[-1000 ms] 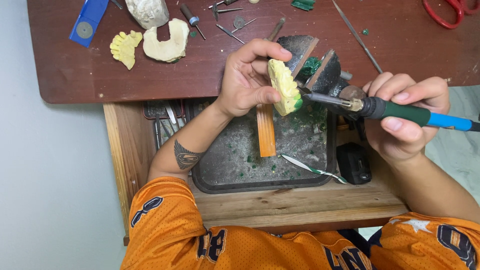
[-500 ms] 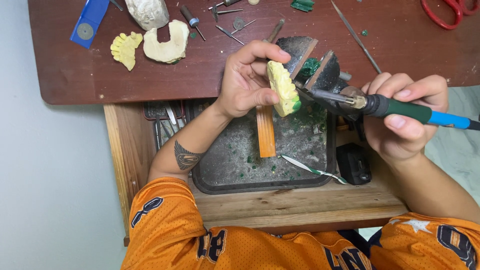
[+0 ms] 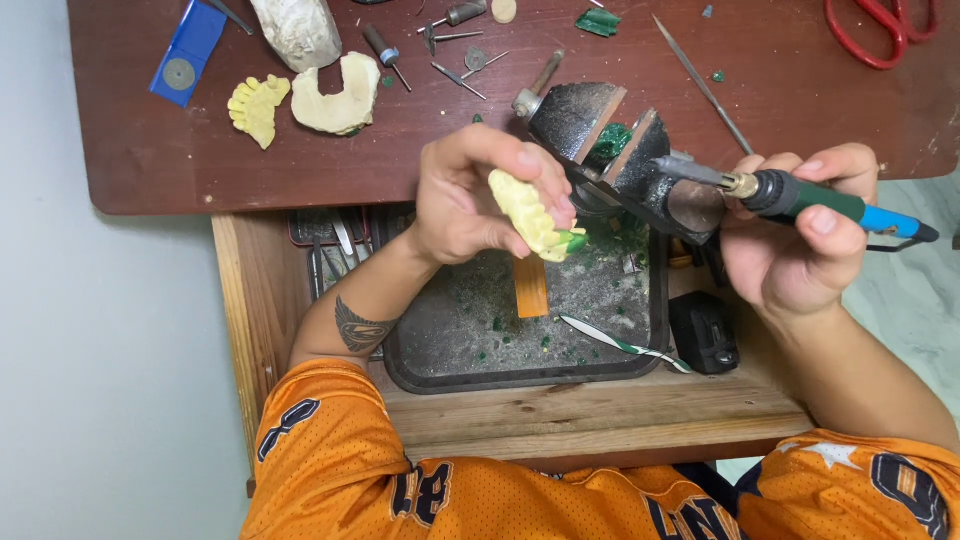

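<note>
My left hand (image 3: pixel 480 195) grips a yellow dental cast (image 3: pixel 528 215) with a bit of green wax at its lower end, held over a dark metal tray (image 3: pixel 430 345). My right hand (image 3: pixel 800 245) holds a pen-like heated tool (image 3: pixel 800 197) with a green and blue handle; its metal tip points left and sits a little apart from the cast. Between the hands stands a small dusty bench vise (image 3: pixel 620 150) with green wax in its jaws.
On the brown table (image 3: pixel 150 150) lie a second yellow cast (image 3: pixel 258 105), a cream cast (image 3: pixel 335 95), a white plaster lump (image 3: pixel 298 28), a blue holder (image 3: pixel 185 55), several burs (image 3: pixel 445 55) and red scissors (image 3: pixel 880 30). An orange stick (image 3: pixel 530 285) and striped strip (image 3: pixel 620 345) lie in the tray.
My left hand has turned the cast and lowered it slightly. My right hand has pulled the tool's tip back from the cast, to the right.
</note>
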